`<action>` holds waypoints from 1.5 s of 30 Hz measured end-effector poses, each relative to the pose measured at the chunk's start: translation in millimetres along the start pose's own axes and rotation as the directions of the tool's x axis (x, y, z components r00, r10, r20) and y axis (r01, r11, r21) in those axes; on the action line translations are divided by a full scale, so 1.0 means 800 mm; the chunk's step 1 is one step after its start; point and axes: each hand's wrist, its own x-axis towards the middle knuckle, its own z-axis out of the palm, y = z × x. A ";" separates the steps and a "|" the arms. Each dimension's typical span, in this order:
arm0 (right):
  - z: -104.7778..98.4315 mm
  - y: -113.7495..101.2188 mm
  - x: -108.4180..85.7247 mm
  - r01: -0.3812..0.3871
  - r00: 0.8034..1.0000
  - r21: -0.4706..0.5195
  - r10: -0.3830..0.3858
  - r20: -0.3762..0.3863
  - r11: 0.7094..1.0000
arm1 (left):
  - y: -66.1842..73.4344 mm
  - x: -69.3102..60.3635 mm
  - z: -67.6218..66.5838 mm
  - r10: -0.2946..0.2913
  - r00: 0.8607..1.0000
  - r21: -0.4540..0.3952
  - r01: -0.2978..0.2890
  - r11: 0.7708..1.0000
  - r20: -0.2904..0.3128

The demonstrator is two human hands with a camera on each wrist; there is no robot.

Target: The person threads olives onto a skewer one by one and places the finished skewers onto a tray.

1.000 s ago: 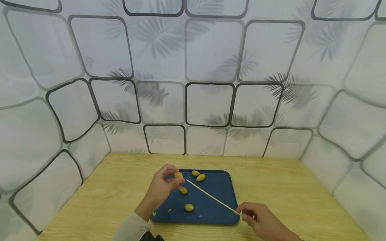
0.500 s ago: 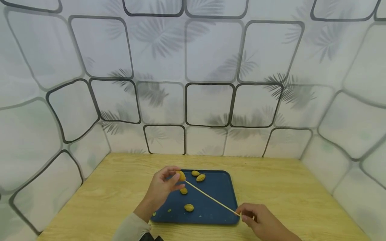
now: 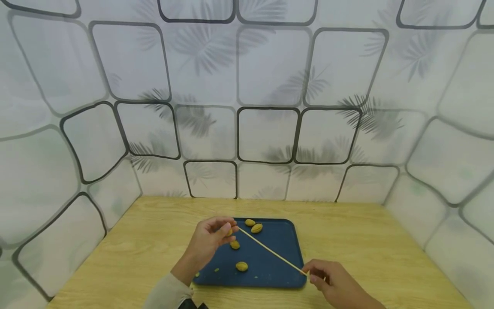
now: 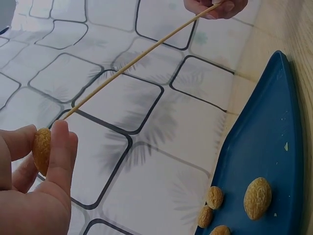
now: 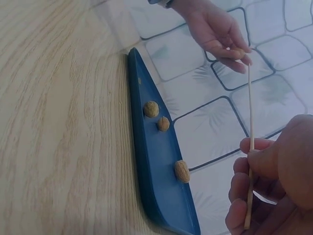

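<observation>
My left hand (image 3: pixel 208 238) pinches a wrinkled, yellow-brown oval fruit (image 4: pixel 42 152) between thumb and fingers, above the left part of a blue tray (image 3: pixel 270 257). Most of the fruit is hidden by the thumb in the head view. My right hand (image 3: pixel 333 281) holds a thin wooden skewer (image 3: pixel 270 252) near its lower end, by the tray's right front corner. The skewer slants up and left to my left fingertips. Its far tip is at a fingertip in the left wrist view; whether it touches the fruit I cannot tell.
Several similar fruits lie on the tray, among them one near the front (image 3: pixel 242 266), one below my left hand (image 3: pixel 235 244) and two at the back (image 3: pixel 256 228). Small pale crumbs (image 3: pixel 216 270) dot the tray. It stands on a wooden table (image 3: pixel 347 236) before patterned walls (image 3: pixel 266 133).
The left fingers have shifted and turned the fruit, so that more of it is covered than half a second ago. The skewer's tip has risen slightly. My right hand has barely moved.
</observation>
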 end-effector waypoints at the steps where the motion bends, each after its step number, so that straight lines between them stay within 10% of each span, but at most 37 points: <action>1: 0.000 0.000 0.000 0.002 1.000 -0.001 -0.002 -0.002 1.000 | 0.000 0.000 0.000 0.000 1.000 -0.019 0.000 1.000 0.012; 13: -0.003 -0.001 -0.001 0.008 1.000 -0.012 -0.008 -0.022 1.000 | 0.008 0.001 0.005 -0.055 0.987 -0.164 0.031 0.986 -0.149; 24: -0.002 -0.001 0.001 0.078 0.997 0.000 -0.078 -0.027 0.997 | 0.011 -0.001 0.003 0.097 0.995 -0.252 -0.087 0.964 0.025; 45: -0.004 -0.020 0.004 0.095 0.995 -0.024 -0.095 -0.027 0.995 | 0.003 -0.003 0.000 0.165 0.984 -0.159 -0.152 0.976 0.071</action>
